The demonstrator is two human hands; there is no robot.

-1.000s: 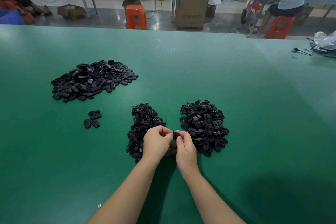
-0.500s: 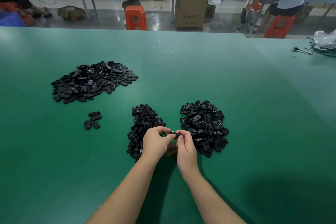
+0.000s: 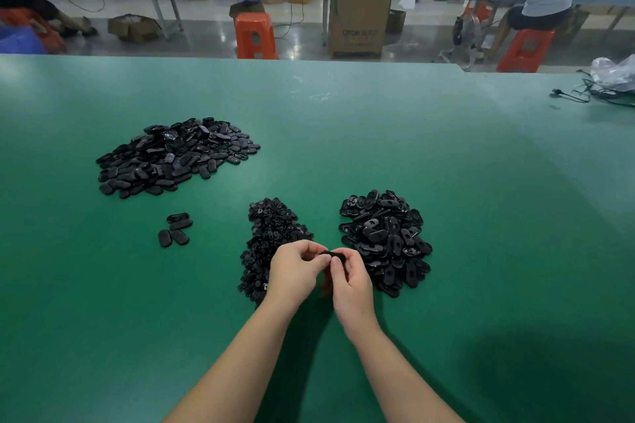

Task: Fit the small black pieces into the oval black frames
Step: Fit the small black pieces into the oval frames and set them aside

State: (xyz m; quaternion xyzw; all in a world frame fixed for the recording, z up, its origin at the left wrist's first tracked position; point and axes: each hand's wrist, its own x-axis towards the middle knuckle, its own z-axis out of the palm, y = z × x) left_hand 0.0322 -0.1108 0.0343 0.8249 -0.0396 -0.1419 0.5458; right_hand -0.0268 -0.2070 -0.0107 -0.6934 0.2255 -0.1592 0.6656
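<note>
From the head camera, a green table (image 3: 446, 154) carries a far-left heap (image 3: 175, 156), four loose ovals (image 3: 175, 229), a small-piece pile (image 3: 271, 244) and a frame pile (image 3: 386, 240). Between these piles, the left hand (image 3: 295, 273) and right hand (image 3: 350, 282), fingers curled, pinch what looks like one oval frame (image 3: 331, 253).

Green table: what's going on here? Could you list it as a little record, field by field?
Surface: green table
Left hand: pinches a black piece with the right
Right hand: grips the same black piece
Behind left hand: pile of small pieces
Behind right hand: pile of oval frames
Far left: large pile of oval parts
Near it: four loose ovals
Fit state: hidden by fingers
</note>
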